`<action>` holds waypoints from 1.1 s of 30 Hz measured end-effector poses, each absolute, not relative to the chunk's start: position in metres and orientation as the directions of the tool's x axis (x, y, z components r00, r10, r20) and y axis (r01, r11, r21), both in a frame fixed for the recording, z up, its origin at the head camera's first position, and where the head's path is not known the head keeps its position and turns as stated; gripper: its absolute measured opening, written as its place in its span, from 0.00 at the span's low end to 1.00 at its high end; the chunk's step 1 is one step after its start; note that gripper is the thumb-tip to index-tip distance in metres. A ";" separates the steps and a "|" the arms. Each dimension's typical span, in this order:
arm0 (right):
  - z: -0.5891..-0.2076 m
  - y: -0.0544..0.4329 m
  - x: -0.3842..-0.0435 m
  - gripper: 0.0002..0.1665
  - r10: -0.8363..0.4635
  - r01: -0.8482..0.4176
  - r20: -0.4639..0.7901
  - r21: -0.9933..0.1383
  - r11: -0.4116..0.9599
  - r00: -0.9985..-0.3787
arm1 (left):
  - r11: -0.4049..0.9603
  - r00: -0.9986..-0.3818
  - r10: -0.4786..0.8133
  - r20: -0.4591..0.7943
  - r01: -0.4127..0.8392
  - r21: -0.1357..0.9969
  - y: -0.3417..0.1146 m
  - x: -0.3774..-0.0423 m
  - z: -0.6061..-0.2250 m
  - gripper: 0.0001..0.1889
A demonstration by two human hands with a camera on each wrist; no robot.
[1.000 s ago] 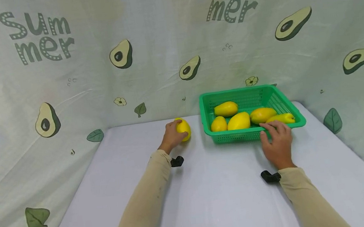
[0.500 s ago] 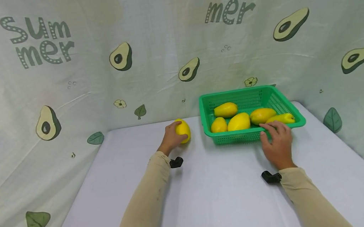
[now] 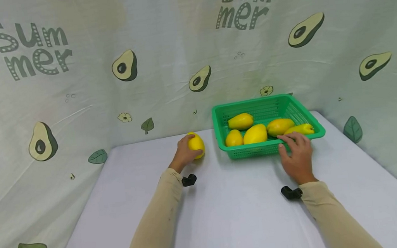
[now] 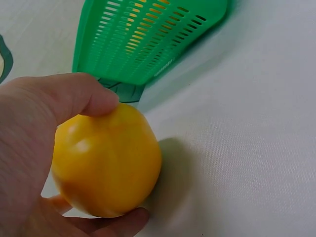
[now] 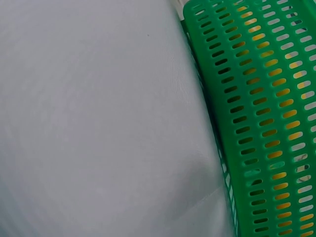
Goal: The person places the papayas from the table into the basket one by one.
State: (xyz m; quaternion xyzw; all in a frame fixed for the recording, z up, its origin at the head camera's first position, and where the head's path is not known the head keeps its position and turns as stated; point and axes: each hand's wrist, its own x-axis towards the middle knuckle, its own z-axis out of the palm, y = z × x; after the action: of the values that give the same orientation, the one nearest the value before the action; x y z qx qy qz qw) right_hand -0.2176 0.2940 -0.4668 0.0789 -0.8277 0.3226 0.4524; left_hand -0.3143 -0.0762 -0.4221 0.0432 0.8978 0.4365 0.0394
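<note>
My left hand (image 3: 184, 153) holds a yellow mango (image 3: 196, 144) on the white table, left of the green basket (image 3: 256, 147). Up close in the left wrist view, the thumb lies over the top of the mango (image 4: 108, 163) and fingers curl beneath it. Over at the basket's front rim, my right hand (image 3: 298, 161) grips the edge, fingers over the top and thumb outside. No part of that hand shows in the right wrist view, only the basket's slotted wall (image 5: 256, 118).
Several yellow fruits lie in the basket, among them a plump one (image 3: 255, 134) in front and an elongated one (image 3: 241, 121) behind. A printed cloth (image 3: 165, 56) hangs at the table's back. White tabletop (image 3: 236, 206) stretches between the forearms.
The head view has shifted slightly, so the scene sits a little farther left. Both hands keep their places, on the mango and on the basket rim.
</note>
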 end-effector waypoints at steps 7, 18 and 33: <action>-0.468 0.289 -0.218 0.16 0.154 -0.419 0.787 -0.470 0.777 -0.597 | 0.579 -0.993 0.111 -0.043 0.030 0.815 -0.085 -0.312 -0.426 0.38; -0.470 0.289 -0.219 0.16 0.150 -0.423 0.788 -0.468 0.776 -0.597 | 0.517 -0.992 0.086 -0.095 -0.037 0.855 -0.089 -0.315 -0.423 0.36; -0.466 0.295 -0.216 0.16 0.162 -0.405 0.783 -0.473 0.783 -0.600 | 0.396 -0.987 0.141 -0.080 -0.018 0.918 -0.082 -0.321 -0.403 0.34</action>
State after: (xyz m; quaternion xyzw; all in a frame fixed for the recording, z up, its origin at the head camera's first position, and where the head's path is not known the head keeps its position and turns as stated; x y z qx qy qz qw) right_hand -0.2162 0.2949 -0.4657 0.0726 -0.8347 0.3216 0.4410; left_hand -0.3211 -0.0823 -0.4028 0.0368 0.8324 0.5482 0.0724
